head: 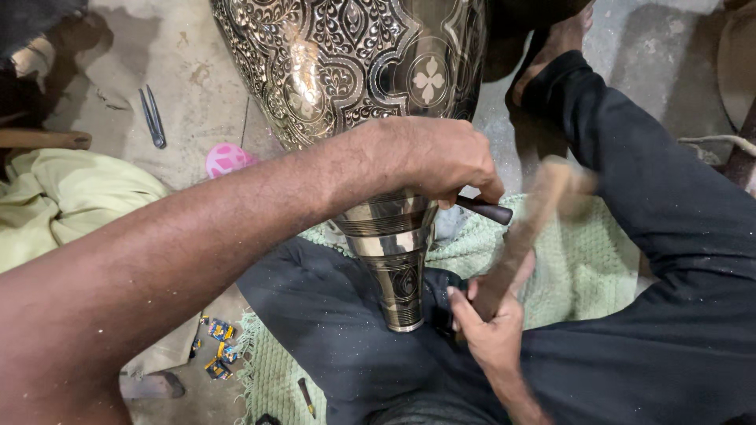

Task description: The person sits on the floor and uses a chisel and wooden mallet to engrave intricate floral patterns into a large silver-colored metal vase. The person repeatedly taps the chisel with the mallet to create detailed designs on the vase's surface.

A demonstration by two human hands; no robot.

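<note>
Brass vase (370, 94): engraved, lying across lap on green mat (583, 260);
Left hand (441, 161): clenched around dark chisel (487, 209);
Right hand (492, 330): grasping blurred, probably wooden mallet (528, 228)

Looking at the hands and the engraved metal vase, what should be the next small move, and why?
Probably bring the wooden mallet down onto the dark chisel. The left hand grips the chisel against the vase near its narrow neck, and the right hand holds the mallet raised just beside the chisel's end, blurred as if mid-swing.
</note>
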